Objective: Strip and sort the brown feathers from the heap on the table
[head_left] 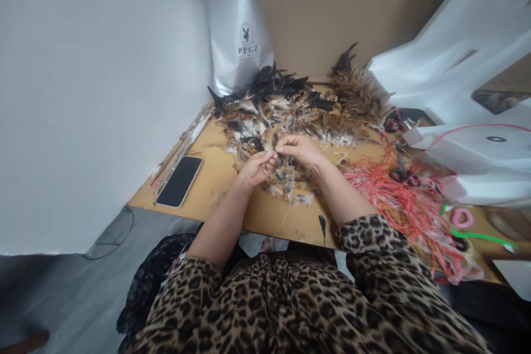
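Note:
My left hand (259,167) is closed in a pinch over the middle of the table, at the near side of a large heap of feathers (265,113). Between its fingertips are the lower ends of some light brown feathers (270,137), which fan upward. My right hand (302,149) meets it from the right, thumb and forefinger pinched together at the same feathers. The two hands' fingertips almost touch. The heap mixes black, brown and white feathers, with loose bits (290,191) lying below the hands.
A phone (180,181) lies left on the table (215,177). A white bag (238,38) stands behind the heap. Right are brown feather bunches (359,91), pink-red strips (398,204), black-handled scissors (401,171), white foam pieces (477,155) and a pink ring (462,218). A white panel (99,94) borders the left side.

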Demonstrator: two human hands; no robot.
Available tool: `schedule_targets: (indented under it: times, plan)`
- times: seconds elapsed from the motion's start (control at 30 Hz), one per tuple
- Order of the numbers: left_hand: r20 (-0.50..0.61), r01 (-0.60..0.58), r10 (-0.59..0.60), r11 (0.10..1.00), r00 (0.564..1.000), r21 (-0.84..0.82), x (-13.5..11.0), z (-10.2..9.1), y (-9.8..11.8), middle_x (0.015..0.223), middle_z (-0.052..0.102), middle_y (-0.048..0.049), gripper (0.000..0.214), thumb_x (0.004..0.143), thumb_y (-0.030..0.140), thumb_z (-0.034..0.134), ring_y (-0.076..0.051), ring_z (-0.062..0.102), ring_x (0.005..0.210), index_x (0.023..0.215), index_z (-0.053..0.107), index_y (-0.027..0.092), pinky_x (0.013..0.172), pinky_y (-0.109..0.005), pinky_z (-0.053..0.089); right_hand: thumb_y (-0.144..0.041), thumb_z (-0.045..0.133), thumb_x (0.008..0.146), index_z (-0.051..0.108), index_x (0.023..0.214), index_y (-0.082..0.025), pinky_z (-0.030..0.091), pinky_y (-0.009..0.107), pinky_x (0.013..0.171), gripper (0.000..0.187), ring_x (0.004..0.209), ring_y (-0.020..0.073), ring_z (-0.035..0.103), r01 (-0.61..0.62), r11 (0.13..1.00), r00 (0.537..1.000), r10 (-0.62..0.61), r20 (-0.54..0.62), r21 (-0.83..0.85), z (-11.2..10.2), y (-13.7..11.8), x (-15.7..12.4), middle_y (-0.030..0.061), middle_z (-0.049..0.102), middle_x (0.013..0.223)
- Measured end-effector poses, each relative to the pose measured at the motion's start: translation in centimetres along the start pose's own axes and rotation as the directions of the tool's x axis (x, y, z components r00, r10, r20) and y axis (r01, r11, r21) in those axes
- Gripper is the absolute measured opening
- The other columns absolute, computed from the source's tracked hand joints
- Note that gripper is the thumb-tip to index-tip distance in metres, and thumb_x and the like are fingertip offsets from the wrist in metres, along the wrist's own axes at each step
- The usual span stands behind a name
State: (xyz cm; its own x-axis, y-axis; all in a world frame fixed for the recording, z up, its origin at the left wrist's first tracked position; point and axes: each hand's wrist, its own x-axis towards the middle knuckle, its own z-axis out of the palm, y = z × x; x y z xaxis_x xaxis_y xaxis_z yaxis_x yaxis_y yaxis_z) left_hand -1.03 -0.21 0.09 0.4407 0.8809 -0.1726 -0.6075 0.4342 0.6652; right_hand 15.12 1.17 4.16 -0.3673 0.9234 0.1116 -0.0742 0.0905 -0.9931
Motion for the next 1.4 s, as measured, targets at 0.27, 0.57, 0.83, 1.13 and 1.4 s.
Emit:
schedule_targets:
  times: [0.27,0.57,0.83,1.13,1.4]
  plan:
    - [-0.075,-0.123,0.145,0.963,0.987,0.241,0.6,-0.4,-0.5,0.076,0.068,-0.0067,0.015,0.069,0.021,0.067,-0.006,0.059,0.058,0.079,0.065,0.01,0.049,-0.013,0.042,-0.039,0.073,0.055,0.063,0.064,-0.013,0.039,0.023,0.06,0.029,0.057,0.0086,0.049,-0.012,0.992,0.994,-0.002,-0.111,-0.123,-0.3,0.7,0.6,-0.001,0.061,0.062]
    - [-0.06,-0.128,0.168,0.9,0.984,0.418,0.5,0.1,-0.8,0.069,0.067,-0.0064,0.021,0.063,0.029,0.071,-0.006,0.057,0.052,0.07,0.065,0.01,0.048,-0.016,0.039,-0.037,0.066,0.059,0.059,0.061,-0.014,0.035,0.023,0.054,0.024,0.053,0.009,0.046,-0.046,0.945,0.989,-0.002,-0.145,-0.324,0.0,0.5,0.6,-0.0014,0.057,0.057]
    - [-0.125,-0.205,0.288,0.87,0.949,0.448,0.7,0.0,-0.6,0.062,0.064,-0.004,0.022,0.063,0.031,0.071,-0.006,0.054,0.049,0.065,0.062,0.011,0.046,-0.017,0.037,-0.042,0.061,0.064,0.061,0.063,-0.014,0.032,0.022,0.05,0.028,0.049,0.0077,0.04,-0.08,0.914,0.956,-0.043,-0.291,-0.397,-0.5,0.4,0.5,-0.0015,0.054,0.055]
    - [-0.217,-0.227,0.304,0.921,0.928,0.316,0.9,-0.4,-0.4,0.065,0.063,-0.0028,0.021,0.063,0.028,0.072,-0.004,0.053,0.051,0.067,0.061,0.011,0.048,-0.016,0.036,-0.032,0.059,0.062,0.063,0.057,-0.016,0.03,0.021,0.048,0.017,0.049,0.0093,0.044,-0.117,0.712,0.982,-0.022,-0.19,-0.692,-2.3,2.1,0.7,-0.0014,0.055,0.052]
    - [-0.193,-0.226,0.29,0.928,0.937,0.295,0.9,-0.5,-0.6,0.068,0.065,-0.0037,0.021,0.061,0.027,0.072,-0.005,0.055,0.053,0.07,0.062,0.011,0.048,-0.016,0.037,-0.023,0.055,0.06,0.063,0.059,-0.017,0.032,0.023,0.051,0.01,0.052,0.011,0.047,-0.185,0.692,0.949,-0.058,-0.31,-0.698,-1.4,3.3,1.0,0.0006,0.059,0.056]
